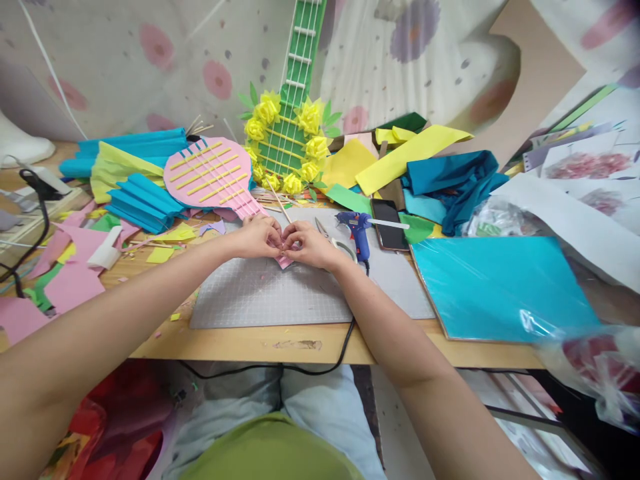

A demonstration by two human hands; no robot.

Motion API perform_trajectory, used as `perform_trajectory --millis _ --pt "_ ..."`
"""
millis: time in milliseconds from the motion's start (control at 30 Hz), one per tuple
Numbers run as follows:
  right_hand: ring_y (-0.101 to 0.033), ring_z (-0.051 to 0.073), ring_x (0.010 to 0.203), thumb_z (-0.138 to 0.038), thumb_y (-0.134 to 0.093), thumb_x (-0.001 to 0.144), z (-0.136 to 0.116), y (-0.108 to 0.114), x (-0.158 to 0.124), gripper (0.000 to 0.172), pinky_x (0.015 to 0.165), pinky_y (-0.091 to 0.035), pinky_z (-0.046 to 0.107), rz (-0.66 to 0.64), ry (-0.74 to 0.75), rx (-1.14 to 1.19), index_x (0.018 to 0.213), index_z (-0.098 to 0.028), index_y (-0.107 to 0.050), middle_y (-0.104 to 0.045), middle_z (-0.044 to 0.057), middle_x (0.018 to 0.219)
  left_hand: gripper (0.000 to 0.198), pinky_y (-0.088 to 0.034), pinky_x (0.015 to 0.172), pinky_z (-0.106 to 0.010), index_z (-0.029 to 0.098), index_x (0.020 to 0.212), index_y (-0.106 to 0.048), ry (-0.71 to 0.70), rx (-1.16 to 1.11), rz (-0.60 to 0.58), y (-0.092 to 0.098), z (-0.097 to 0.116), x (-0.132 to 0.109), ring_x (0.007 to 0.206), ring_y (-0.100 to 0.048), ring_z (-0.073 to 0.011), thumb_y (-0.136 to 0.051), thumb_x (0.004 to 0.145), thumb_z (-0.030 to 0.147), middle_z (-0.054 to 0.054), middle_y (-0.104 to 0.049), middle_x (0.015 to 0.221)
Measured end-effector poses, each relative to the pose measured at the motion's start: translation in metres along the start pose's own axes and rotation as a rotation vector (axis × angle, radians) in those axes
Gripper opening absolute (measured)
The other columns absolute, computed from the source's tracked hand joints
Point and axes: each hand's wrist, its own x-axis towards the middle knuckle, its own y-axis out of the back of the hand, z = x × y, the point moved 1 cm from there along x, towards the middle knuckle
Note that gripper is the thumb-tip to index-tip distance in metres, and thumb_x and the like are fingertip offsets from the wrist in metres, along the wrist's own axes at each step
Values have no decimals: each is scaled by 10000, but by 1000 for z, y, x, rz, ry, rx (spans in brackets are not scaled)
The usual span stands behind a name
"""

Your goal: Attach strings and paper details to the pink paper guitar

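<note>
A pink paper guitar [210, 175] with yellow strips and pale strings lies on the grey cutting mat [260, 300], its neck pointing toward me. Over the lower end of that neck, my left hand [261, 236] and my right hand [307, 245] meet, fingertips pinched close together. Whatever lies between the fingertips is too small and covered to make out. Just right of my right hand are scissors [321, 227], partly hidden, and a blue glue gun [358, 235] with a glue stick in its back.
Behind stands a green paper guitar [300, 87] with yellow flowers. A phone [390, 225] and a turquoise sheet pack [505, 287] lie to the right. Pink paper scraps [75, 287] cover the left side. The glue gun's black cord [345, 347] hangs over the table's front edge.
</note>
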Motion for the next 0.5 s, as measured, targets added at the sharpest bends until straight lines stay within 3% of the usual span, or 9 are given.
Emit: perform_trajectory --millis 200,367,500 --pt "-495 167 976 -235 -666 676 -4 1 0 64 908 -367 343 -10 -21 5 691 -173 -661 -552 45 965 223 -314 861 -345 249 638 -702 -60 -17 19 -3 0 3 948 -462 -216 -636 633 463 -17 -591 921" --pt "-490 163 975 -210 -646 685 -4 2 -1 40 901 -373 336 -20 -18 -2 693 -172 -655 -542 44 976 201 -302 893 -379 255 649 -711 2 -34 8 -3 0 2 969 -484 -224 -639 632 441 -20 -596 950" --pt "-492 159 967 -186 -626 690 -5 3 -1 26 895 -377 335 -13 -6 -10 668 -177 -635 -534 41 991 188 -361 818 -308 264 658 -716 -6 -100 30 -3 -3 4 912 -519 -187 -626 640 428 -2 -615 896"
